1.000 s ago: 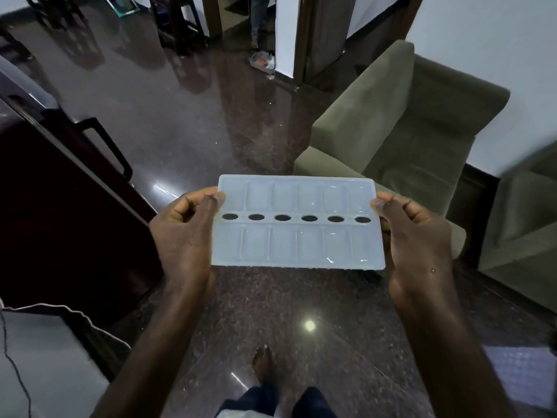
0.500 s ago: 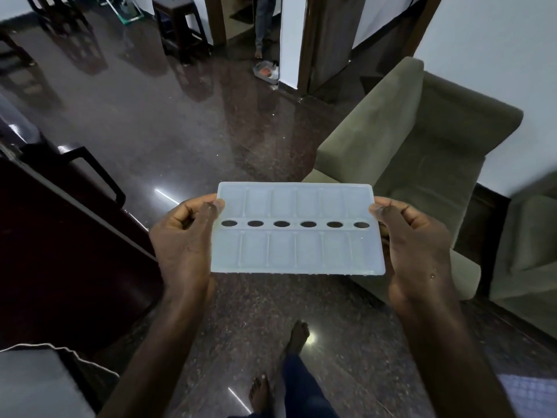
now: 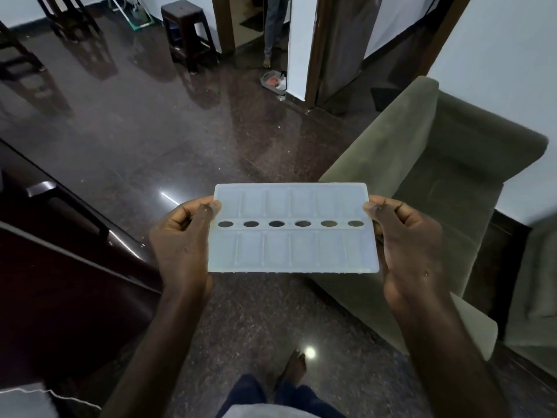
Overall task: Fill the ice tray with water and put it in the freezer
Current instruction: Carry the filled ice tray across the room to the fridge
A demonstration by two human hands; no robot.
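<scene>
A pale translucent ice tray (image 3: 292, 248) is held level in front of me over the dark floor. It has two rows of compartments and a middle row of oval holes. My left hand (image 3: 180, 239) grips its left edge, thumb on top. My right hand (image 3: 410, 245) grips its right edge the same way. Whether water is in the compartments I cannot tell. No freezer is recognisable in view.
A dark maroon cabinet-like door with a handle (image 3: 69, 212) stands at my left. An olive armchair (image 3: 422, 182) is close on my right. Ahead, a dark stool (image 3: 190, 31), a doorway with a person's legs (image 3: 274, 28), and a small container (image 3: 272, 81) on the polished floor.
I have walked forward with the tray; the armchair and the doorway have come closer and my feet have stepped. Both hands keep the same hold on the tray.
</scene>
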